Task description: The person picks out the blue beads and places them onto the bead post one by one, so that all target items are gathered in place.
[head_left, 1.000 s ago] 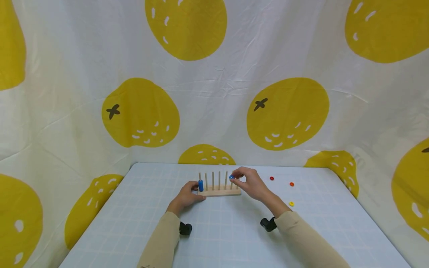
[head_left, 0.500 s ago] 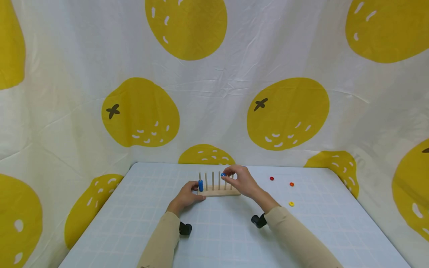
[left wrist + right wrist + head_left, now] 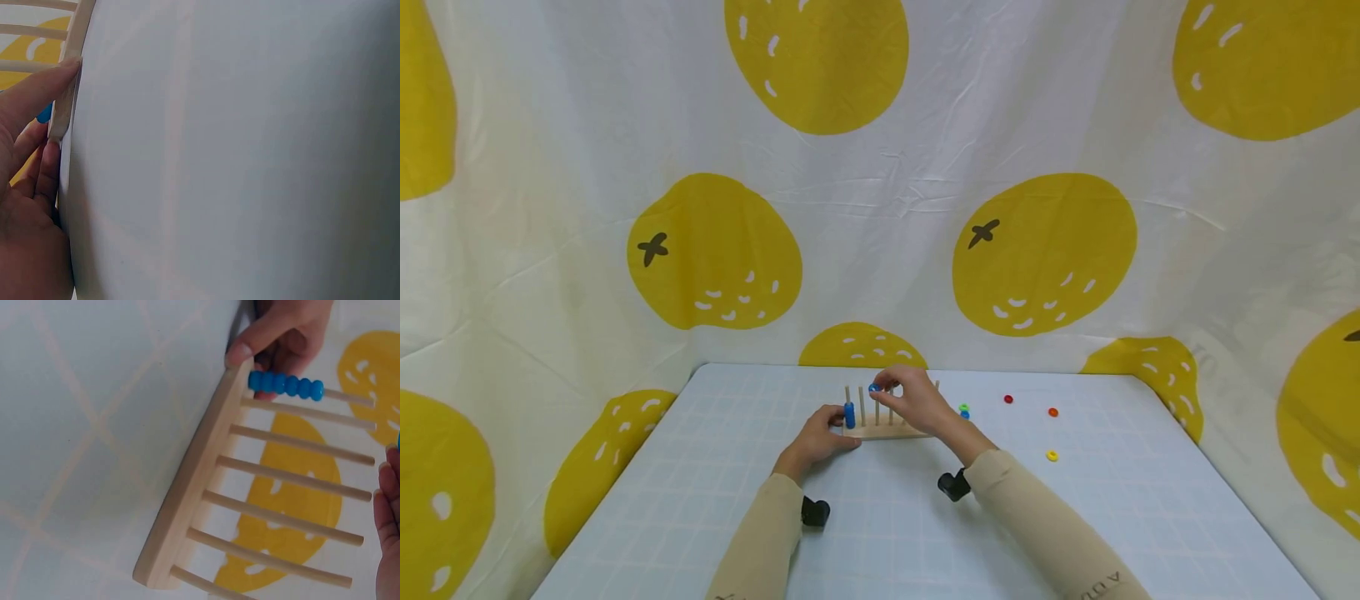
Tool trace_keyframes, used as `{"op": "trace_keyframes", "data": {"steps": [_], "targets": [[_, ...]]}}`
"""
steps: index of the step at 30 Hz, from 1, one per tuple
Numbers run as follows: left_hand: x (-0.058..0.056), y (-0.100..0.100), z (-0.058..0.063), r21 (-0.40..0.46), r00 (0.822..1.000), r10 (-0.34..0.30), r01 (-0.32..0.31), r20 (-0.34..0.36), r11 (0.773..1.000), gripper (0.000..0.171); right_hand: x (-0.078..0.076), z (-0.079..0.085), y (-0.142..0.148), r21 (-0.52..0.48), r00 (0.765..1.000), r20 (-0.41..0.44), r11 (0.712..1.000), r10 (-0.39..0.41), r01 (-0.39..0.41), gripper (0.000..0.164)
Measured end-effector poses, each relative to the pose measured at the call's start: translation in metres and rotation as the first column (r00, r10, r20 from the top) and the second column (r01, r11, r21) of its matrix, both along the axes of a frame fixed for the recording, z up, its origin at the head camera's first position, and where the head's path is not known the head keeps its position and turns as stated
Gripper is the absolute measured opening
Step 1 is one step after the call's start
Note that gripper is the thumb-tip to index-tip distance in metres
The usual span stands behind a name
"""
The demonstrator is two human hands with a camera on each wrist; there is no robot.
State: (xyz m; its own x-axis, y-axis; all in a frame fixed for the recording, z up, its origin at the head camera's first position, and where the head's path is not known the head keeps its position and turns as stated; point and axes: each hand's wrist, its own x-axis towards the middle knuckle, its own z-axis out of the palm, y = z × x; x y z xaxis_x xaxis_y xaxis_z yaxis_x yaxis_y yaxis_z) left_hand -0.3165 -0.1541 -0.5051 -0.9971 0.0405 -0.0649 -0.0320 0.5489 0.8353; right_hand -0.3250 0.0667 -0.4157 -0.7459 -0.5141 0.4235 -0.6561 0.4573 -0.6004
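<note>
A wooden peg rack (image 3: 891, 432) stands near the table's far edge, its upright pegs in one row. Several blue rings (image 3: 286, 385) are stacked on its leftmost peg. My left hand (image 3: 815, 437) grips the left end of the base; in the left wrist view the thumb (image 3: 47, 87) lies along the front edge, with other fingers behind. Between right thumb and fingertips, my right hand (image 3: 919, 403) pinches another blue ring (image 3: 875, 387) at the height of the peg tops, left of the rack's middle. The right wrist view cuts this hand off at its right edge.
Right of the rack lie a green ring (image 3: 964, 407) and a blue one close together. Farther right are a red ring (image 3: 1008, 399), an orange ring (image 3: 1053, 412) and a yellow ring (image 3: 1052, 456). A patterned curtain (image 3: 880, 250) hangs behind the table.
My right hand has carried the blue ring leftward along the peg tops, from the rack's right side. The green and blue rings behind it have come into view. The left hand stays put.
</note>
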Motion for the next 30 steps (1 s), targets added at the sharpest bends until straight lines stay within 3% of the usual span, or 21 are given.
{"op": "trace_keyframes", "data": {"steps": [18, 30], "targets": [[-0.007, -0.004, -0.008, -0.004, 0.999, -0.024, 0.024, -0.027, 1.0, 0.066, -0.014, 0.002, -0.034, 0.022, 0.999, -0.01, 0.999, 0.05, -0.05, 0.011], [-0.005, -0.002, -0.003, -0.011, 1.0, -0.015, 0.015, -0.02, 1.0, 0.064, -0.019, -0.003, -0.044, 0.044, 1.0, 0.003, 0.999, 0.013, -0.013, 0.011]]}}
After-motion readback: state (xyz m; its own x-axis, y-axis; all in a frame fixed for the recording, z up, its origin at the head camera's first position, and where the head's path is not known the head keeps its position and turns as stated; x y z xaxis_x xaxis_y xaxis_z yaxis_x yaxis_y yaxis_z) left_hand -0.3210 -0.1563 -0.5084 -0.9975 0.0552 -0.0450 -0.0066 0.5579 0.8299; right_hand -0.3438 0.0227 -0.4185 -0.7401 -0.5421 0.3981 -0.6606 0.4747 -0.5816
